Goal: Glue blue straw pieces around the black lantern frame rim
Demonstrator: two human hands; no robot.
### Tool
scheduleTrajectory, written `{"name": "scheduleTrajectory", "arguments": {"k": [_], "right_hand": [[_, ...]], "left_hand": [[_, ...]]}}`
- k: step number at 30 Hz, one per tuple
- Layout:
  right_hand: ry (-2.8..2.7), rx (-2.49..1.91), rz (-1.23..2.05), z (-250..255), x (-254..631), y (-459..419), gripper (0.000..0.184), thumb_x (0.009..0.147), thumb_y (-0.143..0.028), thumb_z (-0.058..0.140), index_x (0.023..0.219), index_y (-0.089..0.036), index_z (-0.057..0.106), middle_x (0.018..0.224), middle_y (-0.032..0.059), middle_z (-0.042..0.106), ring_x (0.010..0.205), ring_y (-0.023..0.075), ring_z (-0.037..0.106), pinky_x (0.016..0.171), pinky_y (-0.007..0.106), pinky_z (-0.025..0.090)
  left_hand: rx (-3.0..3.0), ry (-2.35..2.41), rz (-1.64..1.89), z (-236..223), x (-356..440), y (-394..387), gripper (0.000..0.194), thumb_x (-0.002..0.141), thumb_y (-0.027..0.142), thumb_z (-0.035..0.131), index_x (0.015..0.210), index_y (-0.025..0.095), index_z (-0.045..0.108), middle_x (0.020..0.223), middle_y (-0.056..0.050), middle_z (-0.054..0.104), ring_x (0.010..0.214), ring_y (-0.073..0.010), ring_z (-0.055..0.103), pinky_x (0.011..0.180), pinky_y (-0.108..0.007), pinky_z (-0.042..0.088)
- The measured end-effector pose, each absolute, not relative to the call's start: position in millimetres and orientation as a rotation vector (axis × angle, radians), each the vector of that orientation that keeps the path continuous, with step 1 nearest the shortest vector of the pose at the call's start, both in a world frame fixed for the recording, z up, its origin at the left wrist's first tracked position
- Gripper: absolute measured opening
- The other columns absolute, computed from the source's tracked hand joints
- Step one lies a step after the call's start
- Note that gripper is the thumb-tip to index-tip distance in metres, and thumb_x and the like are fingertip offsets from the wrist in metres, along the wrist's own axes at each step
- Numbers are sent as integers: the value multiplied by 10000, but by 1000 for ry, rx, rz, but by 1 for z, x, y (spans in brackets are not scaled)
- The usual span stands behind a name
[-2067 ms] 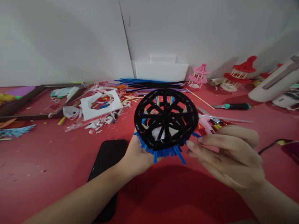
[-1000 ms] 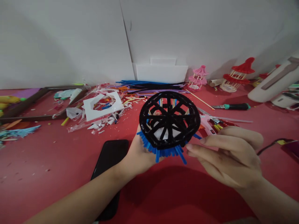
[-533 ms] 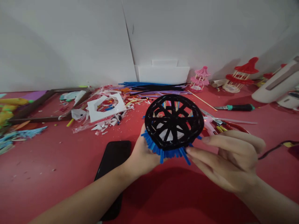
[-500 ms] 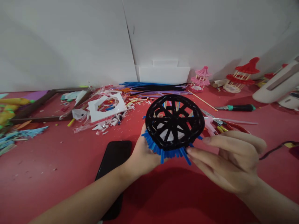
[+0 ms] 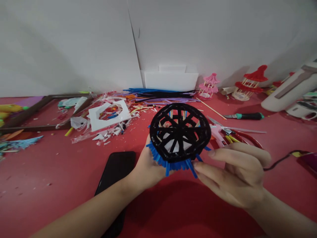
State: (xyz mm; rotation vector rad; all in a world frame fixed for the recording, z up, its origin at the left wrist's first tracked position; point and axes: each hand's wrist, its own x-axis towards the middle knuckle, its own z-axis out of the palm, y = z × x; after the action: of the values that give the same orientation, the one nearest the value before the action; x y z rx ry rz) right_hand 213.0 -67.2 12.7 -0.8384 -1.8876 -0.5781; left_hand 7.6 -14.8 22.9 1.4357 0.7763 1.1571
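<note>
A small pavilion-like model is held up over the table, its black, fuzzy spoked frame facing me. Blue pipe-cleaner pieces stick out below its rim, and pale sticks show through the gaps. My left hand is wrapped round the model from behind and below, with most of its fingers hidden. At the lower right edge, the fingertips of my right hand pinch near a blue pipe-cleaner end, touching it.
A black phone lies left of my forearm. Behind are white cut foam board, scraps and pipe cleaners. To the right are red-handled pliers, a craft knife, a pink tool, pink and red pavilion models.
The whole view has shifted slightly, so the background sits a little further left. Both hands keep nearly the same hold on the model.
</note>
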Motion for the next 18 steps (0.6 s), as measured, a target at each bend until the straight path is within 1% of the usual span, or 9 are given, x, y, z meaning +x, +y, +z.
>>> {"name": "scheduleTrajectory", "arguments": {"k": [3,5,8,11,13,15,18], "right_hand": [[-1882,-856,-570,12,214,-69,255,812,-137,839,985,-305,756,1019,33,593,942,205,517,742,343,491],[-1879,-859,-577,13,214,-69,271,796,-142,852,995,-305,765,1021,36,600,931,208,520,736,352,480],[-1894,-868,-590,15,215,-69,325,769,-110,868,1024,-292,779,1016,43,600,917,208,511,733,350,458],[-1887,-868,-591,11,214,-67,364,758,-110,885,1043,-310,778,1020,38,597,924,207,508,720,346,466],[-1873,-844,-598,9,213,-66,339,776,-131,881,1033,-324,773,1022,31,597,933,203,514,714,339,478],[-1865,-806,-620,11,215,-65,292,797,-142,865,997,-331,765,1018,23,597,935,196,521,717,331,482],[-1940,-789,-678,25,227,-62,231,828,-168,824,984,-320,746,1002,21,613,914,193,557,769,346,497]], "left_hand": [[1419,823,1164,28,9,-17,421,506,410,1004,687,265,652,596,18,645,527,-185,609,823,-511,672],[1413,837,1164,28,9,-17,424,499,399,1003,691,265,649,584,14,639,553,-206,643,795,-492,677],[1394,837,1165,26,8,-17,422,504,405,996,710,267,654,607,0,648,666,-262,721,780,-477,679],[1371,825,1136,24,8,-16,464,498,384,1000,829,279,692,687,-22,702,815,-326,764,855,-522,664],[1364,808,1124,24,8,-16,501,490,351,1002,885,280,703,775,-46,745,877,-350,768,896,-552,650],[1368,789,1117,22,7,-17,449,506,328,994,835,264,696,832,-67,764,861,-348,771,877,-562,653],[1363,832,1158,17,4,-16,371,535,308,988,728,239,679,784,-71,770,798,-333,776,828,-554,667]]}}
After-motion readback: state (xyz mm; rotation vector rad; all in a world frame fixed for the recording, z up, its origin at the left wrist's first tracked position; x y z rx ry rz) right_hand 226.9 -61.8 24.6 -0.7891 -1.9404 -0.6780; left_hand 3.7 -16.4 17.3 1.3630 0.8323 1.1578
